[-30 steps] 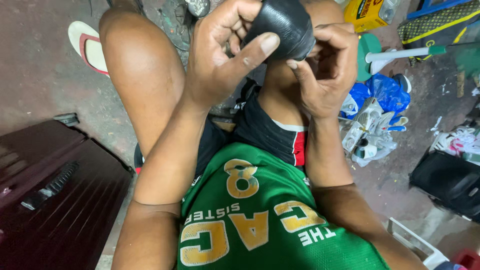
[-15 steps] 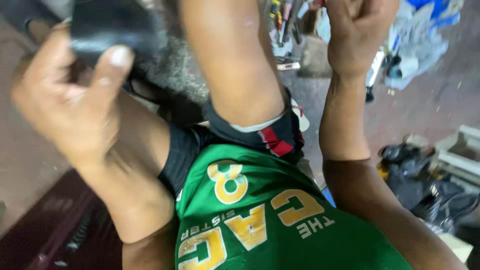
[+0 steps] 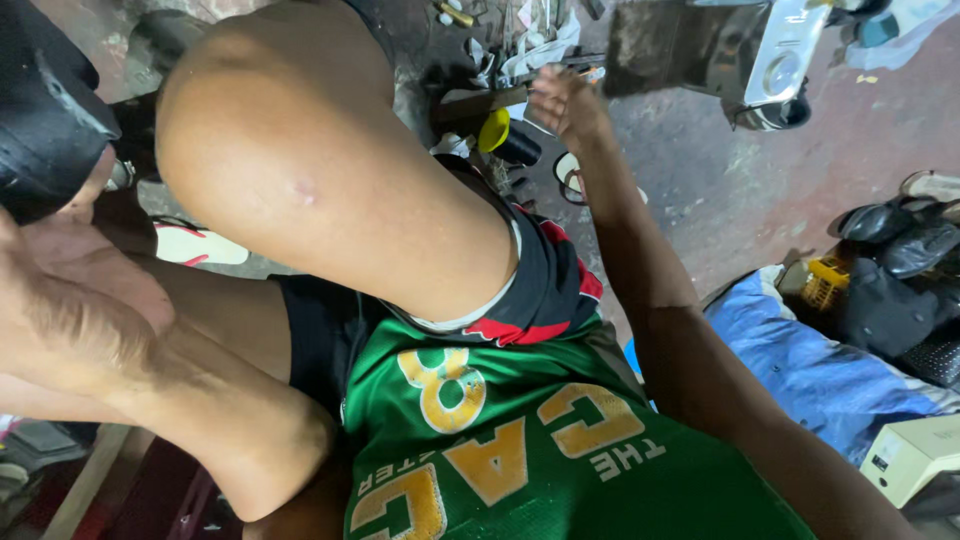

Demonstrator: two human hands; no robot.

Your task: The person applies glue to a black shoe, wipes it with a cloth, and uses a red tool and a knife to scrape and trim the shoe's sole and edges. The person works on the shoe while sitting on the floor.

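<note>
Head view, looking down past a green jersey (image 3: 520, 450) and a raised knee (image 3: 300, 170).

Left hand (image 3: 70, 290) at the left edge of the view, clamped on a black rounded part (image 3: 45, 110), with palm and thumb pressed against its lower side. Part lifted clear of the floor (image 3: 740, 190), up beside the knee and cut off by the top left corner of the view. White sandal (image 3: 195, 243) lying flat on the floor just below it.

Right hand (image 3: 565, 100) stretched well out past the knee, hovering over a heap of small clutter toward the far edge of the floor. Yellow round cap (image 3: 492, 130) and black cylinder (image 3: 520, 150) touching each other, just beside the wrist; scraps and thin tools beyond the fingertips. Fingers half curled and blurred, so impossible to tell whether closed on something or empty.

Off toward the right edge of the floor, well apart from both hands: blue cloth (image 3: 800, 350), dark shoes (image 3: 900, 240), small yellow basket (image 3: 825, 285), pale box (image 3: 910, 455).

Judged as a fetching step: part held in one hand, other hand at the heap. Calls next for a clean pinch on a single small item among many crowded ones, without knocking the cylinder, plus a steady hold on the part meanwhile.
</note>
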